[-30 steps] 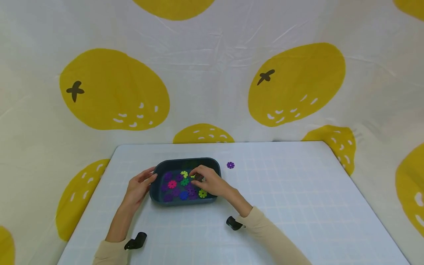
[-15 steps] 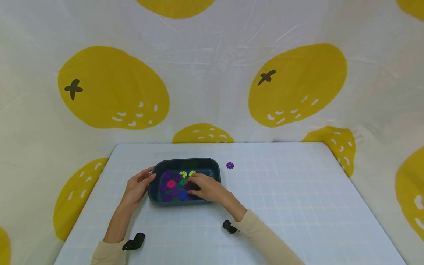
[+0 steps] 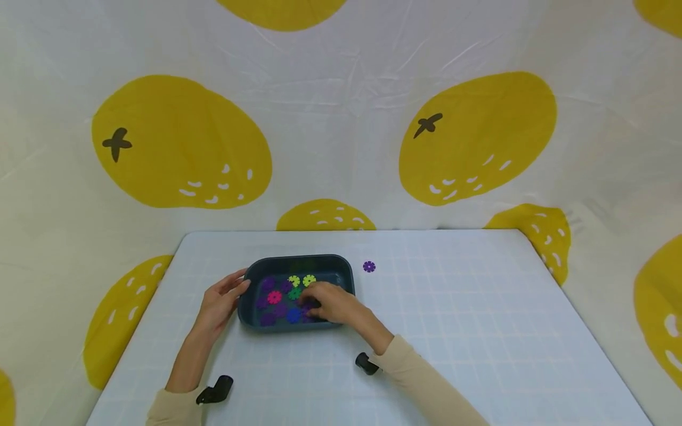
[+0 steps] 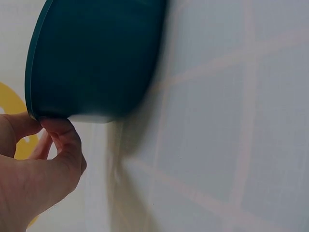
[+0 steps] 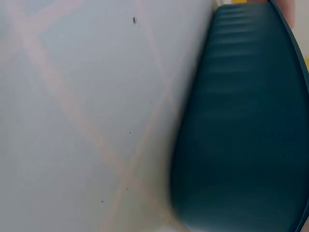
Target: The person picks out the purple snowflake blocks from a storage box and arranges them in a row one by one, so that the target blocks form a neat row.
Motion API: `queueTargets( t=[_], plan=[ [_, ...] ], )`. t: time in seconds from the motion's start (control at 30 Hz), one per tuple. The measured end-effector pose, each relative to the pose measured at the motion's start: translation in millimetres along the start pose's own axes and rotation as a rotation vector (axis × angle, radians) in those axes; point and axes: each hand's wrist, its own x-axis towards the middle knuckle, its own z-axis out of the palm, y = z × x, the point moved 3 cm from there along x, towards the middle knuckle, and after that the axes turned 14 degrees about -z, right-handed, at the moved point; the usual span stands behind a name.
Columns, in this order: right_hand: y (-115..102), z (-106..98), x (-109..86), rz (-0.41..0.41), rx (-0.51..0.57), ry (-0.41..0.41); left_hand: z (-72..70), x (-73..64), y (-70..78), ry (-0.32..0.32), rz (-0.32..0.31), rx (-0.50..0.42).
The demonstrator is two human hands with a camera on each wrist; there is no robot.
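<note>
A dark blue-green tray (image 3: 256, 324) stands on the table with several snowflake discs in it: purple, blue (image 3: 293, 315), pink (image 3: 274, 297), green (image 3: 295, 293) and two yellow ones (image 3: 309, 280). My left hand (image 3: 217, 305) pinches the tray's left rim between thumb and fingers, as the left wrist view also shows at the tray wall (image 4: 96, 58). Inside the tray's right half is my right hand (image 3: 333, 303), fingers bent down among purple discs. Whether it holds a disc I cannot tell. The right wrist view shows mainly the tray's outer wall (image 5: 241, 135).
One purple snowflake disc (image 3: 369, 267) lies on the table to the right of the tray's far corner. The white checked table (image 3: 479, 307) reaches back to a curtain (image 3: 341, 148) printed with yellow fruit. Black wrist cameras (image 3: 215, 390) sit at both sleeves.
My right hand has moved from the yellow disc toward the purple ones nearer the tray's front. That yellow disc now lies beside the other yellow one. The left hand stays on the rim.
</note>
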Motion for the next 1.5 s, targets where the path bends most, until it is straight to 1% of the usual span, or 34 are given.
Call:
queueTargets(
  t=[0.1,0.23,0.4,0.53,0.73,0.87,0.97,1.03,1.1,1.3,1.37,1.5],
  plan=[
    [2,0,0.7,-0.017,0.009,0.008,0.0,-0.2,-0.3,-0.002,0.005,-0.002],
    [4,0,0.3,-0.075,0.03,0.043,-0.2,-0.8,-1.0,0.001,0.005,0.003],
    [3,-3,-2.5,-0.167,0.031,0.149,-0.7,-1.1,-0.4,0.002,0.005,0.007],
    [3,-5,-6.0,-0.212,0.012,0.291,-0.8,0.2,0.6,0.008,0.004,0.0],
    [5,-5,-8.7,-0.227,-0.001,0.529,-2.8,2.2,-0.3,0.005,-0.015,-0.013],
    [8,-8,-12.3,-0.27,0.053,0.707,-1.9,2.9,-0.4,-0.003,-0.004,-0.022],
    [13,-11,-15.7,-0.284,0.148,0.837,-1.6,1.7,-0.4,0.004,0.014,-0.024],
    [16,-13,-18.4,-0.268,0.218,0.892,-1.3,1.4,-1.0,0.004,0.019,-0.026],
    [21,-16,-21.8,-0.223,0.266,0.925,-0.7,1.4,-0.9,0.002,0.025,-0.025],
    [37,-28,-36.1,-0.04,0.375,0.959,0.6,1.3,-1.4,-0.001,0.015,-0.018],
    [42,-32,-40.2,-0.002,0.411,0.973,0.7,0.5,-1.0,0.009,0.007,-0.015],
    [51,-39,-48.0,0.059,0.429,1.0,0.6,-0.2,0.5,0.016,0.002,-0.005]
  ],
)
